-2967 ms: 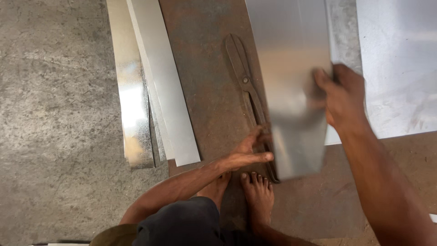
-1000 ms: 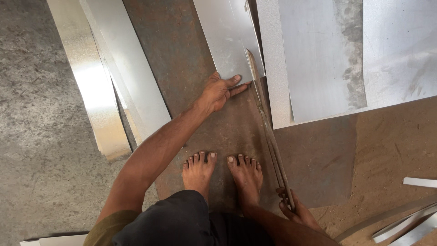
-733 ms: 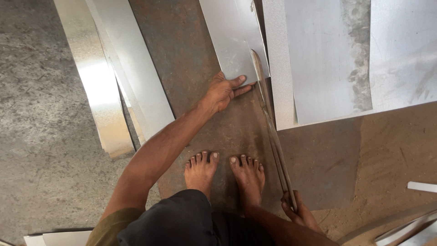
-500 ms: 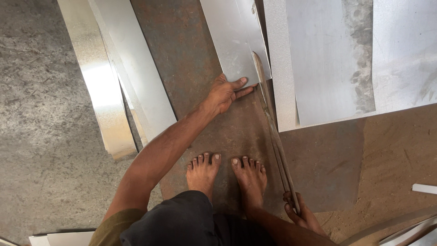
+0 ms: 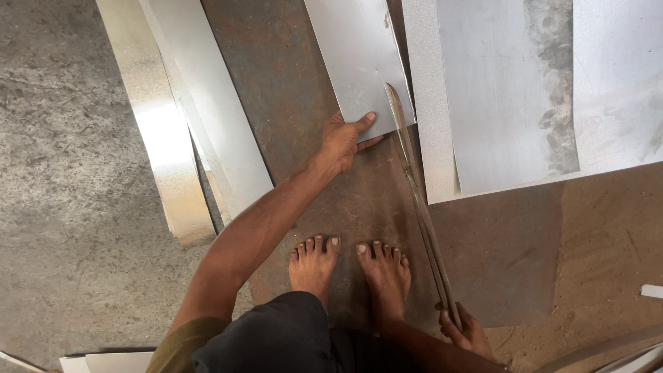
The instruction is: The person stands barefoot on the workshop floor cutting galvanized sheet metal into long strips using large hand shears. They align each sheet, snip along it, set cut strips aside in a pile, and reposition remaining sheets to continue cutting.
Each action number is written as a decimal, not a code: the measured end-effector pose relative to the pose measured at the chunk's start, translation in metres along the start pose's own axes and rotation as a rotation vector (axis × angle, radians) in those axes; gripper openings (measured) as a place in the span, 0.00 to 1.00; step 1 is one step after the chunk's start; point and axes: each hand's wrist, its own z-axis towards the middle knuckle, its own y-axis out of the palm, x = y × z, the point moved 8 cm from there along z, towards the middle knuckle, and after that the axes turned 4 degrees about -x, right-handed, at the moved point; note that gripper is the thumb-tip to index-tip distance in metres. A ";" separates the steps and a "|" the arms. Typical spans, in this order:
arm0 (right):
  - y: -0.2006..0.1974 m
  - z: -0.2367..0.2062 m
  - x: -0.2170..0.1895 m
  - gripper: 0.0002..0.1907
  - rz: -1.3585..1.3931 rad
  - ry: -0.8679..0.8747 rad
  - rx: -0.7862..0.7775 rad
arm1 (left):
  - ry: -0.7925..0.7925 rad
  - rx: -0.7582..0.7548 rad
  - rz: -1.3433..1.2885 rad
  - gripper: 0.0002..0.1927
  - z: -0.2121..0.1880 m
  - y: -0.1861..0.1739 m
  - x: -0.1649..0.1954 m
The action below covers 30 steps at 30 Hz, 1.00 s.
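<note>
Floor: rough grey concrete floor (image 5: 62,207) on the left of the frame; a rusty brown steel plate (image 5: 304,90) runs up the centre, with the person's bare feet (image 5: 349,266) standing on it.
Stock: two long bright metal strips (image 5: 186,131) lie at upper left; a large galvanised sheet (image 5: 525,90) fills the upper right.
Workpiece: narrow sheet-metal piece (image 5: 356,59), top centre, flat on the plate.
Left hand (image 5: 345,141): fingers spread open, thumb pressing the lower edge of the workpiece, pinning it down.
Right hand (image 5: 466,331): bottom right, fingers closed around the handles of long tin snips (image 5: 418,207).
Snips: blades meet the workpiece at its lower right edge, just beside the thumb.
Step, judged: a lengthwise cut is starting.
Next move, judged: steady hold-down, blades kept in line, thumb kept away from them.
</note>
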 end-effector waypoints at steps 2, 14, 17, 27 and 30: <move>-0.005 -0.002 -0.005 0.19 -0.116 -0.005 0.069 | -0.015 0.017 0.025 0.19 0.001 -0.001 -0.002; -0.001 0.008 0.012 0.24 -0.030 -0.018 -0.018 | -0.066 0.046 0.037 0.22 -0.018 0.005 -0.007; 0.001 0.002 -0.009 0.28 0.095 -0.311 -0.110 | -0.227 0.049 -0.069 0.22 -0.047 0.008 -0.047; -0.003 0.005 0.020 0.26 -0.434 0.081 0.225 | -0.135 -0.079 -0.004 0.15 -0.040 0.006 -0.064; -0.006 0.004 0.020 0.28 -0.253 0.074 0.181 | -0.164 -0.093 -0.005 0.17 -0.053 0.010 -0.070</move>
